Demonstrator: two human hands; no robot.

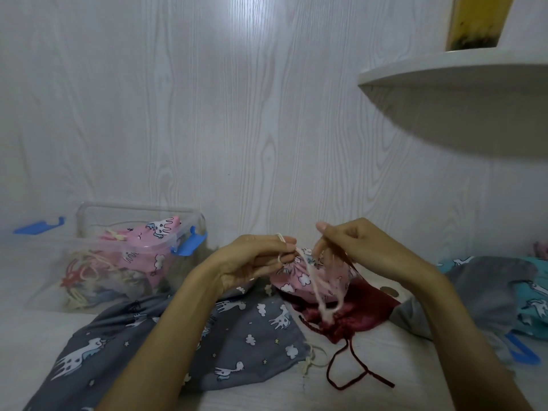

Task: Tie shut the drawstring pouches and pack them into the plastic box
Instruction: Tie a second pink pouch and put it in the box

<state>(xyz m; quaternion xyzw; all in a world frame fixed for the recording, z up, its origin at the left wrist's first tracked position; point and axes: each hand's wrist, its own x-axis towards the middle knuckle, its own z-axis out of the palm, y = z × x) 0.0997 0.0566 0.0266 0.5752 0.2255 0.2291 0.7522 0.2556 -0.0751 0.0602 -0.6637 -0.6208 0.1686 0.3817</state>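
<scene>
Both hands are raised close together above the counter (385, 390), each pinching the pale cord (315, 280) of a pink pouch (292, 281). The left hand (255, 262) has the cord looped round its curled fingers; the right hand (353, 244) pinches cord strands between thumb and fingertips, and the strands, blurred, hang down between the two hands. The pink pouch sits just below the hands, on top of a dark red pouch (364, 307) whose cord trails toward the person. Under the left forearm lies a grey patterned pouch (246, 345). To the left of the left hand stands the clear plastic box (89, 221), with tied pouches inside. A teal pouch (530, 304) lies right of the right arm.
</scene>
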